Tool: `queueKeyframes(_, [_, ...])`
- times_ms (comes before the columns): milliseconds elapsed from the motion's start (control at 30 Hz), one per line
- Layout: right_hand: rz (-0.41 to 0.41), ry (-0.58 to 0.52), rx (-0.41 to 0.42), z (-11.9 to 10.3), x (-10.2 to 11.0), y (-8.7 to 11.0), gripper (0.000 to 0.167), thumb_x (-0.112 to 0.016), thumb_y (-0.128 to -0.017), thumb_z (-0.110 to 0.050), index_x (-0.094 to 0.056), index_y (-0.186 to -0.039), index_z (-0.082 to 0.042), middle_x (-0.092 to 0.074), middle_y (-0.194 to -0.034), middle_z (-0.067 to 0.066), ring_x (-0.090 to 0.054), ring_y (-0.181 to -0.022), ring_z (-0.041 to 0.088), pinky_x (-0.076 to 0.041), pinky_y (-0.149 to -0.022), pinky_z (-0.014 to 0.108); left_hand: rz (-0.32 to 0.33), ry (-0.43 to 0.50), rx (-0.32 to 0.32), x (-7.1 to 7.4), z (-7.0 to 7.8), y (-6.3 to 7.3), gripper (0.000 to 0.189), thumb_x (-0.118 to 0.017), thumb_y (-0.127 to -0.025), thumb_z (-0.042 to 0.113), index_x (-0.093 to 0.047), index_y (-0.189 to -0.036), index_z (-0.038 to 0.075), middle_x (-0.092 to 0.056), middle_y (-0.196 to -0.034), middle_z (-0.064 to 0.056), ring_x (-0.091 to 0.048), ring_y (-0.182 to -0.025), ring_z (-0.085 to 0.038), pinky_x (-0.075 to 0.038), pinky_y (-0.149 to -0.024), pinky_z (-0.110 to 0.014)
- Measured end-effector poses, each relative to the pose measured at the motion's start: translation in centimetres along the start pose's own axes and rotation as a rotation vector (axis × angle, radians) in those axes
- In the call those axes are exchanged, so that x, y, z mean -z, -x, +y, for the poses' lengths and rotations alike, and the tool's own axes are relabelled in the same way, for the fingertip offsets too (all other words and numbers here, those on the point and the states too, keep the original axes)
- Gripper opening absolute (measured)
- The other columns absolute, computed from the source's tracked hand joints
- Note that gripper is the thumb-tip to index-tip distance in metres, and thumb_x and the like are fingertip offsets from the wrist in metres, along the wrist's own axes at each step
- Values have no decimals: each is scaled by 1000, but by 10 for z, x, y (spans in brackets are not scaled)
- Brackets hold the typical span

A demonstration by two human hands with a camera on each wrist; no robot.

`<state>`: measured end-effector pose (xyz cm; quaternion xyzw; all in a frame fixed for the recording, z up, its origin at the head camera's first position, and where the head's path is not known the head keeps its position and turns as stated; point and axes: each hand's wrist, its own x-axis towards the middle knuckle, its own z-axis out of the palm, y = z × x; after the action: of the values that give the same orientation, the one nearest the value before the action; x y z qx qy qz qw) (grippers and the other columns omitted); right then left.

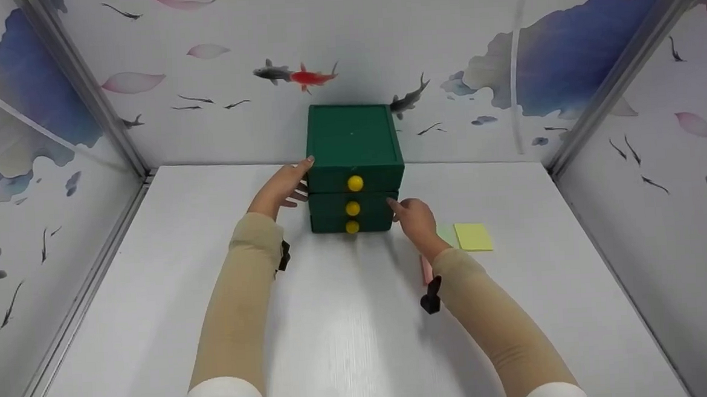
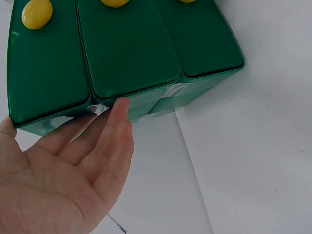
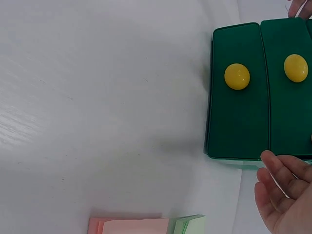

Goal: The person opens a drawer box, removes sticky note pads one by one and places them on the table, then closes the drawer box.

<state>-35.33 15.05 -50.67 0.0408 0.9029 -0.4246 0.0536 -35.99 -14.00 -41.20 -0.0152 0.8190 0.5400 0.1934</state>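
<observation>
We find one green drawer unit upright on the tabletop, just above the centre of the head frame. We count three drawers, apparently all closed, and three yellow knobs, one per drawer. The left hand, fingers spread and extended, touches the unit's left side; the right hand, fingers loosely bent, touches its right edge. Neither holds a knob. We judge the step to be steadying or squaring the unit; the next move would call for even contact from both sides. Right of centre we record three paper pads: one pink pad, one pale green pad, one yellow pad.
</observation>
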Motion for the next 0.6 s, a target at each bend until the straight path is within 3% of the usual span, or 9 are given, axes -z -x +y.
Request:
queueKeyframes(367, [3,70,-17,-2,2,2,54,-47,-100,-51,-68,-109,-2,-68,-97,12,-60,-91,27,-48,-86,42,0,7,7,-1,1,0,78,-34,-100,61,-35,-146,-2,-49,-135,-24,-55,-119,-38,-42,-101,-50])
queueKeyframes(600, [-44,1,-13,1,-16,9,51,-49,-100,-46,-67,-110,0,-68,-104,16,-60,-91,26,-49,-86,41,-2,15,17,-1,0,0,78,-34,-100,61,-32,-148,-1,-48,-136,-23,-54,-119,-37,-41,-102,-50])
